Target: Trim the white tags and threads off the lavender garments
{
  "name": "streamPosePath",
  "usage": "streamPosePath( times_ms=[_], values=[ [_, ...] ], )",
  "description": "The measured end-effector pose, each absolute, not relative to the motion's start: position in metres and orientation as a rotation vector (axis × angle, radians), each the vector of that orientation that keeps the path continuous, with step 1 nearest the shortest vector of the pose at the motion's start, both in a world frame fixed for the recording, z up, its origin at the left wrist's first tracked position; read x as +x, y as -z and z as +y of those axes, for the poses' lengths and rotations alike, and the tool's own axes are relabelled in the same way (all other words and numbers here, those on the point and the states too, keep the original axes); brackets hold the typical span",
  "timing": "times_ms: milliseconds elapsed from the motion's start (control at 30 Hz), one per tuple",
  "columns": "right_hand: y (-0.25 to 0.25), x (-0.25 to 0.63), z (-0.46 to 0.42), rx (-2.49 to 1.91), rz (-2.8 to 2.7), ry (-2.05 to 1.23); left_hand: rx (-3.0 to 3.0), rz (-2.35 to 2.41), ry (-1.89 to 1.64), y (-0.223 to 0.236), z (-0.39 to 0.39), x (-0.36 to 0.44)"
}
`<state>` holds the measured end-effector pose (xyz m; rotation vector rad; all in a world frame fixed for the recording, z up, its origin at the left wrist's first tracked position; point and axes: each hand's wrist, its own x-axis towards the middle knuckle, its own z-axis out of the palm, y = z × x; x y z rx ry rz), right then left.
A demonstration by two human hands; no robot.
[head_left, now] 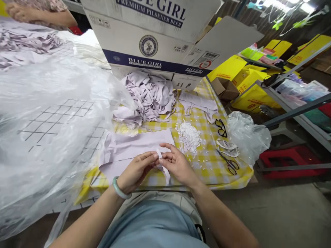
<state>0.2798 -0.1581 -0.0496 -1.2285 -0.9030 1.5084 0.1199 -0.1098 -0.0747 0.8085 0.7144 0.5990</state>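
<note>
Over a spread lilac cloth panel (137, 142), left hand (141, 165) and right hand (179, 166) pinch a narrow pale fabric strap (166, 173), apparently to steady it.

Left hand (143, 163) and right hand (178, 165): fingers cover part of the pale strap (167, 175); cannot tell whether the white end at the fingertips is a separate piece. Lilac cloth (139, 141): partly hidden beneath the hands. White bits (190, 136): individually too small to identify. Carton (147, 44): top cut off by upper edge, uppermost lettering incomplete. Co-worker's arm (55, 18): rest of this person mostly out of frame, upper left. Plastic sheet (26, 82): cut off by left edge. Shelf goods (301, 91): blurred, contents unclear.
</note>
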Motion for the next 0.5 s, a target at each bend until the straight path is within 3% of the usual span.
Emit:
streamPosePath(
  times_ms=[233,500],
  values=[
    [0.064,0.273,-0.172,-1.376,-0.999,-1.514,0.761,0.825,-0.69,0.082,-0.122,0.123],
    [0.078,0.266,-0.173,-1.437,-1.032,-1.073,1.328,1.012,-0.774,0.082,-0.134,0.124]
  ],
)
